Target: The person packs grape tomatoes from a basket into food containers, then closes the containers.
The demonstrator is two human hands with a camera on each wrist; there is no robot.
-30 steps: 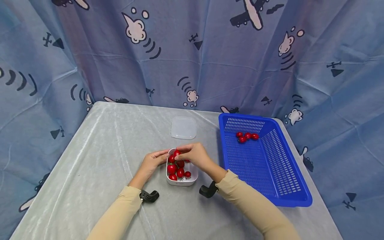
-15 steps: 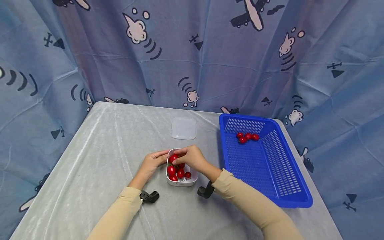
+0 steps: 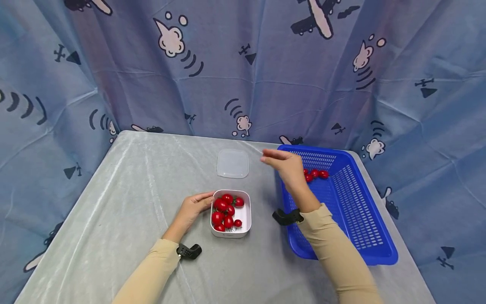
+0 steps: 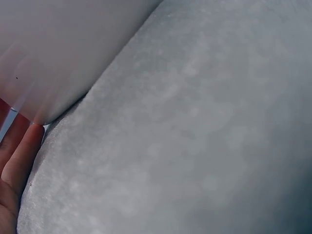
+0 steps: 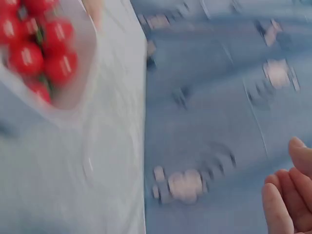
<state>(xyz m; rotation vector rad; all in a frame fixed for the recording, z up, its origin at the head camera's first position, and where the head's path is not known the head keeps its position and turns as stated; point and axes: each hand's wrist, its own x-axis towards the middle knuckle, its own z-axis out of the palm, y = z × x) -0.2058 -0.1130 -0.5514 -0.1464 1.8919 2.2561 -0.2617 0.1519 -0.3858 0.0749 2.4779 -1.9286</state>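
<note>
A small white square box (image 3: 244, 215) stands on the table with several cherry tomatoes (image 3: 218, 218) in it, mostly heaped on its left half. My left hand (image 3: 191, 212) rests with its fingers along the box's left side; in the left wrist view the extended fingers (image 4: 27, 151) touch the outer wall (image 4: 63, 48). Raised in the air beside the left rim of a blue basket (image 3: 330, 215), my right hand (image 3: 285, 165) holds nothing, its fingers pointing left. The right wrist view shows that hand's fingers (image 5: 278, 212) apart from the thumb. Several more cherry tomatoes (image 3: 323, 174) lie at the basket's far end.
A clear plastic lid (image 3: 233, 164) lies flat behind the box. The table (image 3: 125, 202) has a light grey cloth over it. Blue patterned curtains (image 3: 212, 84) hang behind and at both sides. Each wrist wears a black camera band (image 3: 190, 251).
My right hand has let go of a tomato in the box and moved up and right towards the basket. The left hand has stayed at the box's side.
</note>
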